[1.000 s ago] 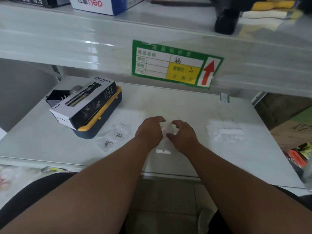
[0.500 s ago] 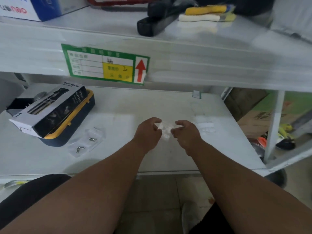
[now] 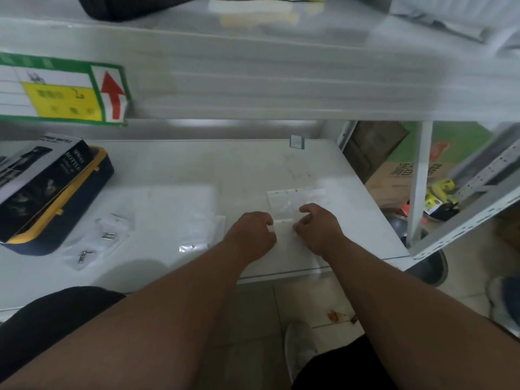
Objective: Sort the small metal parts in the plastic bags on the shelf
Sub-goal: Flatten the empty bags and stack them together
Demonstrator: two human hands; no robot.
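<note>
On the white shelf (image 3: 174, 164), my left hand (image 3: 251, 235) and my right hand (image 3: 318, 228) both pinch a small clear plastic bag (image 3: 282, 222) lying flat between them, near the front right. A stack of empty clear bags (image 3: 292, 197) lies just behind it. To the left rest clear bags with small metal parts: one metal part (image 3: 108, 235) and another (image 3: 84, 255) farther forward. A further small clear bag (image 3: 194, 246) lies left of my left wrist.
A black-and-white spray bottle box (image 3: 36, 170) rests on a navy and yellow case (image 3: 81, 198) at the far left. A green price label (image 3: 62, 91) hangs on the upper shelf edge. The shelf's right edge and a white upright post (image 3: 419, 175) stand close to my right hand.
The view has swung right and closer. Both hands have moved right toward the stack of empty bags and now press the small bag flat on the shelf instead of holding it bunched.
</note>
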